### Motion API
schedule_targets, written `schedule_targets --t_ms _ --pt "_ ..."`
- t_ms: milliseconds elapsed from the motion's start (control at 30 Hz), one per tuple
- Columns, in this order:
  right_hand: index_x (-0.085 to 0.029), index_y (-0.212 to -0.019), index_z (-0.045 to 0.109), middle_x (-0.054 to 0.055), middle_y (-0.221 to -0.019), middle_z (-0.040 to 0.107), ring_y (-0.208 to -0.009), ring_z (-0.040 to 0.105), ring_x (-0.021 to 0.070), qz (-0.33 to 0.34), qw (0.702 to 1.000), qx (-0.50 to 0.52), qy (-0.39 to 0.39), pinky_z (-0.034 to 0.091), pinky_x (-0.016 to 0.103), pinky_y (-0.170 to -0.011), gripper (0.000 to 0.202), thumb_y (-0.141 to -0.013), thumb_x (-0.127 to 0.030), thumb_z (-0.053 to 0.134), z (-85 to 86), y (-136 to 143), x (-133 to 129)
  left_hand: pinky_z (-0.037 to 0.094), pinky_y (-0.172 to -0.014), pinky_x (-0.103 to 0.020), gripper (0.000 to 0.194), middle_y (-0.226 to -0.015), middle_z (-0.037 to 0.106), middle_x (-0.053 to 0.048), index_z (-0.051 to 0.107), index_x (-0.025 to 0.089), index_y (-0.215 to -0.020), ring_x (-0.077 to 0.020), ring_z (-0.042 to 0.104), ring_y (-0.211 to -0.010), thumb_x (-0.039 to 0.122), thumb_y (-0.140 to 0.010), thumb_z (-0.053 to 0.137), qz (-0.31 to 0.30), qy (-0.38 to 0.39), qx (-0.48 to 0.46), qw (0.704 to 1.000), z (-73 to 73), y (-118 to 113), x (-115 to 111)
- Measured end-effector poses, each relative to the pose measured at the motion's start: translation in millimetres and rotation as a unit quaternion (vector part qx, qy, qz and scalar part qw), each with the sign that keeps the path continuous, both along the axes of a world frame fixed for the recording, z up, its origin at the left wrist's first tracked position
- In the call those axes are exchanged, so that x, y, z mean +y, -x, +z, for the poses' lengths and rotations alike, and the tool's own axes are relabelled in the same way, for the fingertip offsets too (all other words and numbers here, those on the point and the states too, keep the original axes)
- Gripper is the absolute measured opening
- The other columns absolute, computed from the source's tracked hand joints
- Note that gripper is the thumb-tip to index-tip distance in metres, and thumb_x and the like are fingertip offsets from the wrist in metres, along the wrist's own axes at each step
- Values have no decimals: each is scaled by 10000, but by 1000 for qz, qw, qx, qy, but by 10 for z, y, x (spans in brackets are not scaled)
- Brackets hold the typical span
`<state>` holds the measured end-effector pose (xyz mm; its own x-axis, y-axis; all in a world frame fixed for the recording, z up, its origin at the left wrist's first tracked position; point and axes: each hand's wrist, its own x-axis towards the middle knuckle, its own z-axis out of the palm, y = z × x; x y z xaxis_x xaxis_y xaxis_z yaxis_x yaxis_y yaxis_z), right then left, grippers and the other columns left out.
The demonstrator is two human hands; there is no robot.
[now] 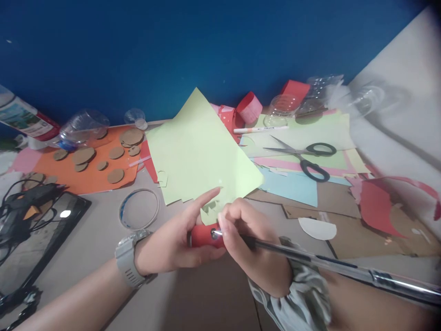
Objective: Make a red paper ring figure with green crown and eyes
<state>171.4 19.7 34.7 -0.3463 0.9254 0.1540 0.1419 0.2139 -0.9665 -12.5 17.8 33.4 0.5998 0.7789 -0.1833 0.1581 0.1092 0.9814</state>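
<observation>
My left hand [181, 236], wearing a grey watch [130, 253], grips a red paper tube [201, 236] near the table's front edge. A small pale green paper piece [211, 212] with a jagged edge stands at the tube's top. A dark round mark [214, 233] shows on the tube's front. My right hand [246, 234] is closed around a dark, partly clear pen [303, 255], whose tip meets that mark. Just beyond both hands lies a large pale green sheet [200, 147] with cut-outs along its edges.
Black-handled scissors [308, 161] rest on coloured paper sheets [289, 184] at the right. A tape roll [139, 209] lies left of my hands. Cardboard discs [115, 176] cover an orange sheet [86, 184]. A phone [51, 234] with cables is far left; a blue wall [206, 41] stands behind.
</observation>
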Motion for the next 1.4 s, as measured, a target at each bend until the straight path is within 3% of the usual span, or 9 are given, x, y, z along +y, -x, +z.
schedule_targets --t_ms 400,1067,1400 --pt "-239 -709 344 -63 -594 347 -494 352 106 0 1000 -3 -8 281 259 -463 275 -968 -231 434 6 -5 0 481 -600 -187 955 -700 607 49 87 232 -1567 -100 545 -583 154 -834 694 2 -42 31 999 -18 14 0" --pt "-240 -712 357 -61 -597 360 -491 352 110 -6 1000 -5 5 282 275 -465 279 -983 -265 417 2 -8 -2 413 -555 -149 943 -663 520 87 63 262 -1554 -70 447 -557 116 -838 660 -10 30 -3 999 -18 4 2" --pt "-235 -716 365 -47 -633 405 -538 404 115 34 999 -15 -28 305 282 -502 274 -984 -217 422 -30 -27 6 362 -516 -146 930 -581 416 124 109 211 -1547 -70 370 -511 111 -818 677 -7 4 9 1000 5 -9 10"
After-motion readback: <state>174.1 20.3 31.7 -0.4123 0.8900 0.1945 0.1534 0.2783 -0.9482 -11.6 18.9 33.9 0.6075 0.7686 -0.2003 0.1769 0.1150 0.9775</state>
